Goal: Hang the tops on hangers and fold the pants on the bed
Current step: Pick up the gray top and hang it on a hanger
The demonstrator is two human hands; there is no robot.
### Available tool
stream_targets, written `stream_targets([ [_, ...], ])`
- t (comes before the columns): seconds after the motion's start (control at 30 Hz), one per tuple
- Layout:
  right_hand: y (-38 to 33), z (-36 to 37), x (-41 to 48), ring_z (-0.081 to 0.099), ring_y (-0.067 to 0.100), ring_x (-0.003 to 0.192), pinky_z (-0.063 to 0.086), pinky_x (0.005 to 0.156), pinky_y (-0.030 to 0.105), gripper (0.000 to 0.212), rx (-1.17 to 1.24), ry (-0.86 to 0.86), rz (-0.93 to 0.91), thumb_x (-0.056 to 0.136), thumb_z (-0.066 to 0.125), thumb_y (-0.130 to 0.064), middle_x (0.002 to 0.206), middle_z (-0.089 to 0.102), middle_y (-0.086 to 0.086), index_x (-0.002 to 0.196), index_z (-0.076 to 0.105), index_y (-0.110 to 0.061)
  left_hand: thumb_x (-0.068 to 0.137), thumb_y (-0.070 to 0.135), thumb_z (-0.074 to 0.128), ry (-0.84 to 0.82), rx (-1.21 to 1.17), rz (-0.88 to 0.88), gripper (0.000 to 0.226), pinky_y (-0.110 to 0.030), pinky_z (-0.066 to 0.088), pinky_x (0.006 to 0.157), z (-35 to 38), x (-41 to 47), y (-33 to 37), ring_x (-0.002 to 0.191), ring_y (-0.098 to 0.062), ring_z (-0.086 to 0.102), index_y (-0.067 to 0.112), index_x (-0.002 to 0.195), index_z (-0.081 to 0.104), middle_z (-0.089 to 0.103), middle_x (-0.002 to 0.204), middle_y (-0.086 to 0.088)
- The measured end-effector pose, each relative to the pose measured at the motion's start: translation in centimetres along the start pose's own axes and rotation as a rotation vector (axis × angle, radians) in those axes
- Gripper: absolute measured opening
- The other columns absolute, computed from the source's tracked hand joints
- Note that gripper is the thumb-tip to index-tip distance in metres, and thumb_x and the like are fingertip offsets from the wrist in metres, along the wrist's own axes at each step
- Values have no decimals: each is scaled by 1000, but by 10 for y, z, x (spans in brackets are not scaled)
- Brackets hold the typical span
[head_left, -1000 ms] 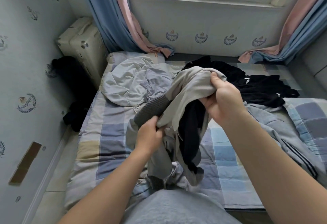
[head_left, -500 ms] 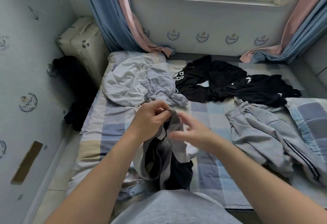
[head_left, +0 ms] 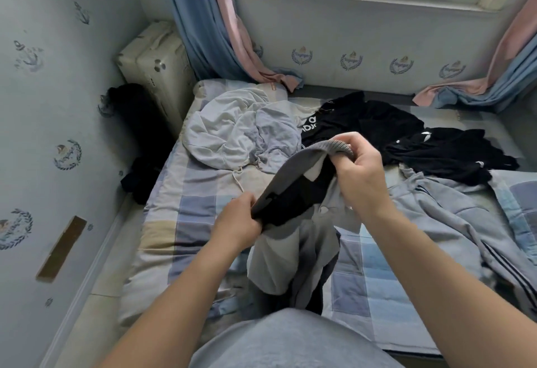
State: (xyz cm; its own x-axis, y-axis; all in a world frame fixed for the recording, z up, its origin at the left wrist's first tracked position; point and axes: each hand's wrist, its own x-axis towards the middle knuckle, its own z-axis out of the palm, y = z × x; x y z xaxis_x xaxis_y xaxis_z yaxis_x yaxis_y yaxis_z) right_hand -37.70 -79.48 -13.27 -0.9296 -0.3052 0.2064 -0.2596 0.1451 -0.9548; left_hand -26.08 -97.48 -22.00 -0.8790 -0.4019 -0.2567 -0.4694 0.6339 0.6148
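Grey ribbed edge (head_left: 290, 171) — perhaps waistband — aloft

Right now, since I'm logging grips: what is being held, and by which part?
Grey and black garment, by its ribbed band: right hand pinches the upper end, left hand grips the lower end.

One left hand (head_left: 236, 219), one right hand (head_left: 359, 170), one held grey-black garment (head_left: 286, 176), two curtains (head_left: 203, 33) (head_left: 517, 56), one bed (head_left: 189, 199).
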Motion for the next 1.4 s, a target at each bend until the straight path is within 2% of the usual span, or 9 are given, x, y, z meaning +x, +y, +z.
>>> stream_targets([
  [0.3,33,-52,-2,56,6,57,44,53,27,12,-504,-70,242,82,71,-23,64,63,-6,80,62,-28,82,1,46,137,-667,-62,14,-49,57,76,-27,23,49,82,-34,63,12,88,52,63,89,-18],
  [0.4,33,-59,-24,55,4,57,44,56,22,31,-397,-92,224,82,58,3,67,64,-4,76,63,-27,85,13,55,37,-680,101,9,-29,44,60,-22,21,86,63,-12,53,20,80,54,58,71,1],
  [0.57,24,-90,-60,54,15,57,59,72,41,20,-108,-4,294,93,52,7,62,57,-4,93,63,-10,93,5,58,-142,-583,328,7,-35,39,57,5,19,140,61,-17,49,8,86,57,57,70,-9],
  [0.73,36,-108,-118,59,-3,100,48,80,11,45,-107,-113,472,83,80,-24,113,62,-9,115,54,-42,88,19,60,-403,-546,533,12,-21,37,46,35,-17,193,48,-7,48,14,79,54,55,53,10],
  [0.83,53,-115,-149,53,11,115,46,93,29,42,-276,136,416,84,76,-22,116,56,-3,117,55,-35,90,13,60,-601,-531,623,14,-11,34,41,51,-45,220,40,2,46,13,78,53,54,45,16],
  [0.93,64,-143,-193,62,22,94,53,85,45,11,-345,219,540,88,64,-19,92,64,-4,92,60,-28,81,13,57,-768,-502,677,7,-10,31,40,69,-79,243,38,2,44,15,76,51,48,42,18],
  [1.1,62,-174,-290,58,6,60,44,58,23,11,-209,429,650,82,54,-16,64,64,-3,72,58,-19,71,12,53,-1002,-420,768,10,-15,39,48,109,-155,269,49,-4,51,21,67,55,53,51,14],
  [1.23,41,-194,-386,46,11,62,36,57,30,42,-106,781,587,92,41,10,64,55,-3,70,57,-22,76,25,52,-1069,-289,868,13,-23,40,56,150,-218,276,58,-8,50,15,68,55,51,59,11],
  [1.4,-7,-208,-512,52,8,64,42,60,19,21,-161,1128,512,89,47,-20,69,59,6,78,65,-22,98,34,53,-1044,35,1012,40,-33,33,61,215,-296,258,59,-15,42,-1,78,53,43,63,-3],
])
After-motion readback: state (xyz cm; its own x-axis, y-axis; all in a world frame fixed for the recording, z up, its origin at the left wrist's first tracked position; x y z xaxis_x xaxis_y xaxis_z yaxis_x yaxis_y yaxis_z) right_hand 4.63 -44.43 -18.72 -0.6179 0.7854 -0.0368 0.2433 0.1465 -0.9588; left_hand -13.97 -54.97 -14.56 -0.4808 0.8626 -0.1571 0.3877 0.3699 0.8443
